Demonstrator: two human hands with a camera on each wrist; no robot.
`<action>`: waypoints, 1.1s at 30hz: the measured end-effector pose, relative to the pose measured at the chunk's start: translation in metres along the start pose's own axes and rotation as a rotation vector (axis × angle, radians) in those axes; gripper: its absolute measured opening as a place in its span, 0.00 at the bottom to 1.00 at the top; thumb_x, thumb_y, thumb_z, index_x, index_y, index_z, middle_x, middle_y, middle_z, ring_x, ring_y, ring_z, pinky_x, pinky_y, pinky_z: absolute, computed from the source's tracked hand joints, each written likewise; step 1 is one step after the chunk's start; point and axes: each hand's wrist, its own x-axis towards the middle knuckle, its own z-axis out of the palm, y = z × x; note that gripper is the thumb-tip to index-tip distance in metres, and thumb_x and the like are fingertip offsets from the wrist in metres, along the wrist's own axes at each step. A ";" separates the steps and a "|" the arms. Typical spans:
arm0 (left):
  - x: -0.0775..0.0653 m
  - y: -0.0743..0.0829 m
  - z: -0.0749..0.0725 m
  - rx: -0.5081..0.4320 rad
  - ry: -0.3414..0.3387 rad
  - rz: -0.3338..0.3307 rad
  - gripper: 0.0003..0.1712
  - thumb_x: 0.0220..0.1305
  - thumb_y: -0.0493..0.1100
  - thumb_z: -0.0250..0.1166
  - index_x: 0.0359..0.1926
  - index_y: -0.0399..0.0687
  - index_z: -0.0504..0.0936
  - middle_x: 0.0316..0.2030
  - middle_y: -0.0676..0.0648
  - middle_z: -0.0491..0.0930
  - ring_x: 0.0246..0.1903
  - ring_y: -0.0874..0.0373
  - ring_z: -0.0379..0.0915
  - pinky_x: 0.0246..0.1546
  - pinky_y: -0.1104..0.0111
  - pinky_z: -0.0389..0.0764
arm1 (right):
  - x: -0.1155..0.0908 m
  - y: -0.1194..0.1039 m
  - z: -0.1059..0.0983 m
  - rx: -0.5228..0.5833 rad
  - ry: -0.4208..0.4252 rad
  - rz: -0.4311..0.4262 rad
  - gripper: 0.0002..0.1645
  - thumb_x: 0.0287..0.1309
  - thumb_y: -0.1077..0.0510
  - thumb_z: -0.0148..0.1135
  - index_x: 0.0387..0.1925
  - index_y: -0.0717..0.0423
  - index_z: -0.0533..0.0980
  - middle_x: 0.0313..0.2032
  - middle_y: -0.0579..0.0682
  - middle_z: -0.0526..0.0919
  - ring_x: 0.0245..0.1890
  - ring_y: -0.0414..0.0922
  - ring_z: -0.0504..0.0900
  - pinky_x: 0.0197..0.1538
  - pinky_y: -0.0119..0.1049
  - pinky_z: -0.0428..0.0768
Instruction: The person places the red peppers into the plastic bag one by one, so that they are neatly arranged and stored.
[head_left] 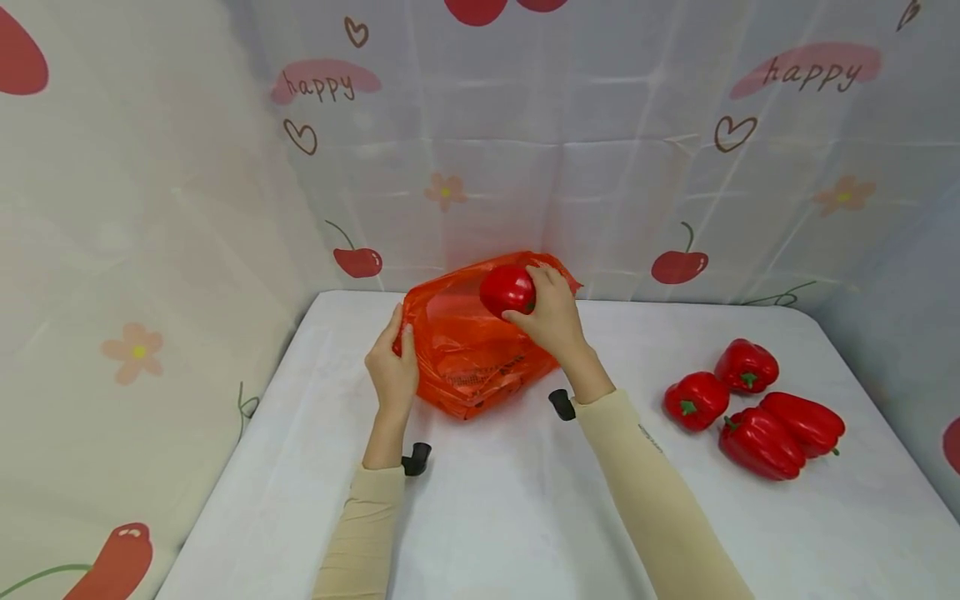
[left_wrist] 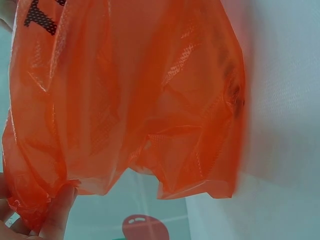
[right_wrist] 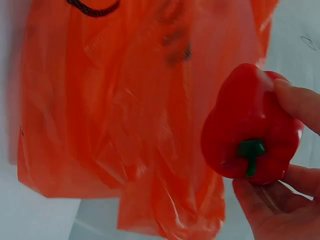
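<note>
Fingers of the right hand (head_left: 555, 312) grasp a red bell pepper (head_left: 506, 291) at the mouth of an orange plastic bag (head_left: 468, 354); the left hand (head_left: 393, 367) pinches its left edge. Four other bell peppers (head_left: 761, 443) lie right of the bag.

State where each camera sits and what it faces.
Head: worn on head, facing forward-down at orange bag; left grip, right grip, sleeves show.
Left wrist: worn there, facing bag; left grip partly shows.
Right wrist: worn there, facing bag and held pepper; right grip partly shows.
Head and right wrist share the held pepper.
</note>
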 end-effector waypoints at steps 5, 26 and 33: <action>-0.001 0.001 0.001 -0.003 0.005 0.012 0.22 0.63 0.43 0.53 0.59 0.57 0.68 0.55 0.56 0.71 0.54 0.62 0.68 0.51 0.68 0.72 | 0.008 0.001 0.018 -0.044 -0.144 0.087 0.44 0.39 0.51 0.70 0.57 0.63 0.63 0.55 0.58 0.66 0.54 0.53 0.64 0.50 0.50 0.74; -0.002 -0.001 0.003 -0.014 0.028 0.089 0.20 0.62 0.41 0.54 0.56 0.47 0.71 0.53 0.51 0.74 0.53 0.59 0.70 0.52 0.66 0.72 | 0.016 0.016 0.059 -0.095 -0.258 0.285 0.36 0.37 0.55 0.72 0.46 0.65 0.65 0.44 0.58 0.68 0.43 0.51 0.69 0.49 0.43 0.76; -0.002 -0.002 0.005 -0.013 0.028 0.097 0.20 0.63 0.41 0.54 0.56 0.46 0.72 0.52 0.50 0.74 0.52 0.58 0.70 0.52 0.66 0.72 | 0.016 0.024 0.065 -0.138 -0.290 0.288 0.36 0.37 0.54 0.72 0.45 0.68 0.66 0.45 0.61 0.68 0.41 0.52 0.70 0.48 0.41 0.77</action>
